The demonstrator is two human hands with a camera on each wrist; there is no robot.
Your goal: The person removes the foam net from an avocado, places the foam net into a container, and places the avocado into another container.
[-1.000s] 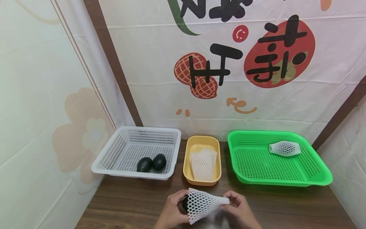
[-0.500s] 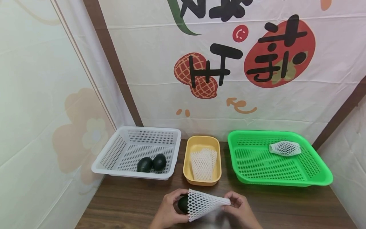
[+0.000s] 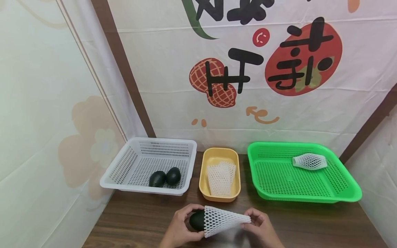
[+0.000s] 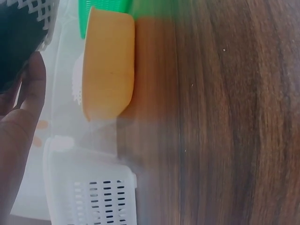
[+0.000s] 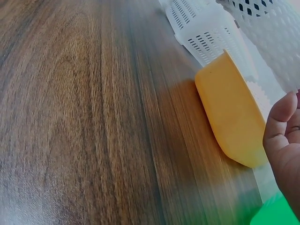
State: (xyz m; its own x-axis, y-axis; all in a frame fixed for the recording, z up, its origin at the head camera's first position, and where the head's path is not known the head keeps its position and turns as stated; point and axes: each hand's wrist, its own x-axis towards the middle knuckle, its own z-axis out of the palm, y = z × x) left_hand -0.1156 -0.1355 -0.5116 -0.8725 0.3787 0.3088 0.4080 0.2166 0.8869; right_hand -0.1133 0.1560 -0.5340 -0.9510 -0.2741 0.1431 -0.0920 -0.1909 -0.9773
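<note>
At left on a wooden desk (image 3: 136, 217), a white basket (image 3: 141, 190) holds two dark fruits, one (image 3: 157, 179) just beside the other (image 3: 173, 176). In front, a person's left hand (image 3: 182, 227) curls around a third dark fruit (image 3: 196, 220), fingers and thumb clamped on its sides, while the wide mouth of a white foam net (image 3: 218, 221) covers its right end. Behind the net, a yellow tray (image 3: 219, 199) carries more foam netting (image 3: 221, 179). The right hand (image 3: 260, 227) pinches the net's narrow tip between thumb and fingers. Farther right, a green basket (image 3: 297, 197) holds a netted bundle (image 3: 310, 161), its contents hard to make out.

Only the head view takes in the two basketed fruits and that bundle. The left wrist view shows the gripped fruit close up; the right wrist view catches the net at its upper edge, with the pinch cut off by the frame.

Both hands reach in from the near edge, the left facing right, the right angled inward toward it, the net stretched between.
</note>
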